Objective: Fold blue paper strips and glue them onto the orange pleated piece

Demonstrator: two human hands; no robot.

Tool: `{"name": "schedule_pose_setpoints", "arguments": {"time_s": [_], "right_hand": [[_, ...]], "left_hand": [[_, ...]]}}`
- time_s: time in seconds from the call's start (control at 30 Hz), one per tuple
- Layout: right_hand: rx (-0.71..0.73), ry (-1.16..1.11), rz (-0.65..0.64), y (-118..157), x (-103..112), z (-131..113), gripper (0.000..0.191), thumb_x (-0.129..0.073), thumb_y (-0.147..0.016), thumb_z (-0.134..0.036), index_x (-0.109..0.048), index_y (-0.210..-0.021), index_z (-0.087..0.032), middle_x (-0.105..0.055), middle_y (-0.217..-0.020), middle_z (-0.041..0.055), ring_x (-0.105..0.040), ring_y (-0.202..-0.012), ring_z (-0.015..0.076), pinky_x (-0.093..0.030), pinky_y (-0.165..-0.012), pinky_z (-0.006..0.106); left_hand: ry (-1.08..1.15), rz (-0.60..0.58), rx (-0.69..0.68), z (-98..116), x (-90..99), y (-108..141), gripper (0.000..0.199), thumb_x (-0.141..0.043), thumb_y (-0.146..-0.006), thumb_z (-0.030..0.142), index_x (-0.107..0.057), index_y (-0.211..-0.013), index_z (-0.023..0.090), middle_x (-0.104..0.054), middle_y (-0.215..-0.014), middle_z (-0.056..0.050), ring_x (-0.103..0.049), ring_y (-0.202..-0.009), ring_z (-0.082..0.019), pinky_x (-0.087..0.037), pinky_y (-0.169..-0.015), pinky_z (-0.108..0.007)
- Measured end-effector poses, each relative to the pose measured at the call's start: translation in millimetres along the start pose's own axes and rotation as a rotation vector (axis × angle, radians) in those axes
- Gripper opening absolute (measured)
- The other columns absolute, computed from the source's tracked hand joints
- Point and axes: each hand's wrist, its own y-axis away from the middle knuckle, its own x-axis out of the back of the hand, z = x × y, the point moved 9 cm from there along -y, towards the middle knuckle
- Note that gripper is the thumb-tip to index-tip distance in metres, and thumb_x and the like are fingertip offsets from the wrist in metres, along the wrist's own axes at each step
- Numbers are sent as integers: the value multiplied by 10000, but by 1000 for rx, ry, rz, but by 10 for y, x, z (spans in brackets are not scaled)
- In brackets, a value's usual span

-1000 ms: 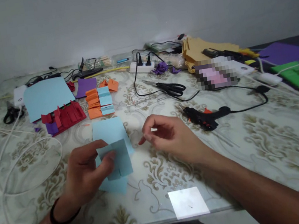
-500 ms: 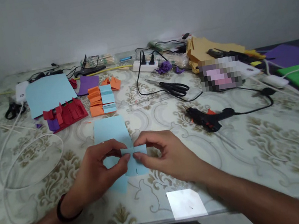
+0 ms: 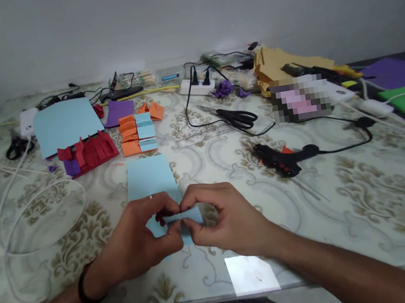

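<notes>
A small light blue piece of paper [image 3: 193, 216] is pinched between both hands at the middle front of the table. My left hand [image 3: 134, 234] closes thumb and forefinger on its left part, my right hand [image 3: 222, 215] on its right part. The paper tips so that mostly a narrow band shows; fingers cover the rest. A larger light blue sheet [image 3: 150, 176] lies flat beneath and beyond my hands. Behind it lie orange folded paper strips [image 3: 129, 135] with light blue folded strips [image 3: 146, 131], and red folded paper strips [image 3: 94, 152] stand to their left.
To the right lie a black hot glue gun [image 3: 284, 159] and black-handled scissors [image 3: 235, 118]. A white power strip [image 3: 198, 87] sits at the back with cords. White cable [image 3: 48, 247] loops at left. Yellow paper [image 3: 288, 62] is piled back right.
Both hands have come closer together on the small blue paper. It has tilted from facing me to a narrow band, and my fingertips now press near its middle.
</notes>
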Motion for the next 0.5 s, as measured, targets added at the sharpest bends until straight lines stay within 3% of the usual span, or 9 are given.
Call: {"name": "schedule_pose_setpoints", "arguments": {"time_s": [0.23, 0.4, 0.5], "right_hand": [[-63, -37, -24, 15, 12, 0, 62, -678, -734, -148, -661, -781, -185, -574, -646, -53, -444, -565, 89, -344, -524, 218], [-109, -74, 7, -12, 123, 73, 55, -677, -753, -203, -651, -800, -190, -602, -688, -31, -489, -598, 116, -371, -541, 245], [-109, -16, 19, -33, 179, 78, 60, -684, -765, -202, -658, -818, -191, -627, -711, -22, -533, -632, 131, -397, -574, 255]], "left_hand": [[20, -44, 25, -10, 69, 19, 144, -588, -733, 89, -509, -678, 195, -494, -596, 96, -433, -558, -68, -363, -533, -182], [36, -40, 51, -87, 180, -12, 172, -591, -750, 70, -507, -672, 198, -501, -598, 82, -453, -562, -78, -377, -535, -196], [70, -21, -4, -58, 204, -32, 95, -612, -812, 106, -596, -812, 200, -596, -703, 52, -541, -644, -102, -459, -616, -211]]}}
